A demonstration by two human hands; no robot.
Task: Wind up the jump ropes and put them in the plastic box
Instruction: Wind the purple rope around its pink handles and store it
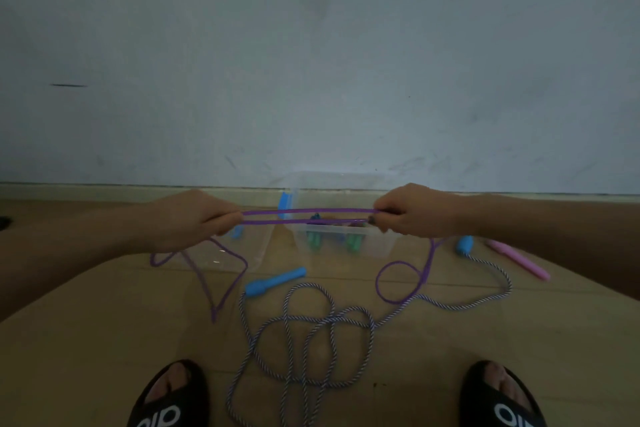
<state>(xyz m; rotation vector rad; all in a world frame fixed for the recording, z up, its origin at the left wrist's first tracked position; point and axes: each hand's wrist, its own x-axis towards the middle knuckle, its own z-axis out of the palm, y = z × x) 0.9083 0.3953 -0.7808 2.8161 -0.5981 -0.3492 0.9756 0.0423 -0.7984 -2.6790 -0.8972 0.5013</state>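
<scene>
A purple jump rope (308, 216) is stretched in two parallel strands between my left hand (194, 218) and my right hand (415, 211), each gripping one end of the fold. Loose purple loops hang from both hands to the floor. Behind the strands stands the clear plastic box (374, 246) with green handles inside. A blue-and-white twisted jump rope (311, 333) lies tangled on the floor in front of me, one blue handle (275, 280) to the left and the other blue handle (464, 244) to the right. A pink handle (517, 259) lies far right.
The clear lid (256, 246) with blue clips lies left of the box. A grey wall (311, 62) rises just behind the box. My two feet in black slides (169, 399) stand at the bottom edge on the tan floor.
</scene>
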